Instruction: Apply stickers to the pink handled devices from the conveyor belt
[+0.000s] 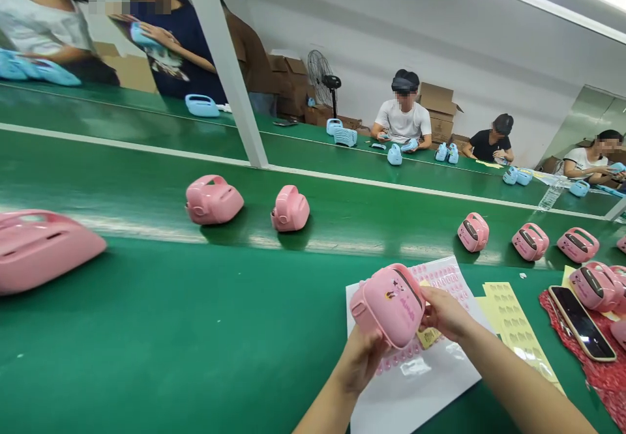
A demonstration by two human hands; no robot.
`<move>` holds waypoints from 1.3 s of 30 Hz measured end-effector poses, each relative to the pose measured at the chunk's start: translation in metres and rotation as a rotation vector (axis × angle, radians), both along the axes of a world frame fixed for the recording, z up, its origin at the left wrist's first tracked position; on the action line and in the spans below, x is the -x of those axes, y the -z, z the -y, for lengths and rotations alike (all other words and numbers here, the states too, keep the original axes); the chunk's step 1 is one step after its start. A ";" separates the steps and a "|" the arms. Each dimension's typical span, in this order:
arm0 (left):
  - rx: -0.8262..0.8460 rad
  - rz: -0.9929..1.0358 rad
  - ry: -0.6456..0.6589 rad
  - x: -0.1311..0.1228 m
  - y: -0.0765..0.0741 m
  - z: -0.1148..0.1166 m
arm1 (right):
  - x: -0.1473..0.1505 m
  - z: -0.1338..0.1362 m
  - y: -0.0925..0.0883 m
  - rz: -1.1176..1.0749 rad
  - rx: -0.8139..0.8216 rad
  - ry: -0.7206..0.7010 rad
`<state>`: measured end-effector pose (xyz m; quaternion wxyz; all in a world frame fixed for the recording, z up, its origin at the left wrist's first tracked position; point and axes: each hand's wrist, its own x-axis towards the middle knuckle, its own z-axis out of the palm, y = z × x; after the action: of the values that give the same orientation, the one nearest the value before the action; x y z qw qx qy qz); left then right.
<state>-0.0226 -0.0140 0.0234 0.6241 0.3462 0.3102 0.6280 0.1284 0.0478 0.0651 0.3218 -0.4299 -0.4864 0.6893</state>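
A pink plastic case with a carry handle (398,307) is held up, tilted, above a white sheet. It has a dark window strip and a small cartoon print on its front. My left hand (362,356) grips it from below, closed around its lower side. At its right edge, by the dark strip, the closed fingers of my right hand (443,313) touch the case; their tips are partly hidden. Beneath both hands lies the white sheet (415,398) with rows of small pink stickers (447,277). A small yellow printed piece (429,337) shows behind the case.
Yellow sticker sheets (518,330), a phone (581,323) and red netting (604,372) lie to the right. More pink cases (214,201) stand along the green bench. Behind a white post (227,62), several people handle blue cases (201,105) at the far side.
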 end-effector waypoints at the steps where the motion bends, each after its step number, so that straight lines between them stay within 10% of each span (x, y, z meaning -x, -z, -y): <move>1: 0.022 -0.004 -0.009 -0.001 -0.001 -0.002 | -0.005 0.000 0.004 0.107 -0.096 0.049; 9: 0.333 0.094 -0.247 -0.009 -0.027 -0.004 | -0.016 0.005 0.038 0.774 -0.607 0.050; 23: 0.322 0.105 -0.169 -0.013 -0.026 -0.002 | -0.033 -0.003 0.035 0.534 -0.251 -0.052; 39: 0.316 0.037 -0.180 -0.015 -0.032 -0.001 | -0.013 0.008 0.037 0.713 -0.499 0.041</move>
<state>-0.0077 -0.0132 0.0551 0.6177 0.2031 0.4231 0.6310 0.1412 0.0403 0.0283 0.2416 -0.5596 -0.7101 0.3525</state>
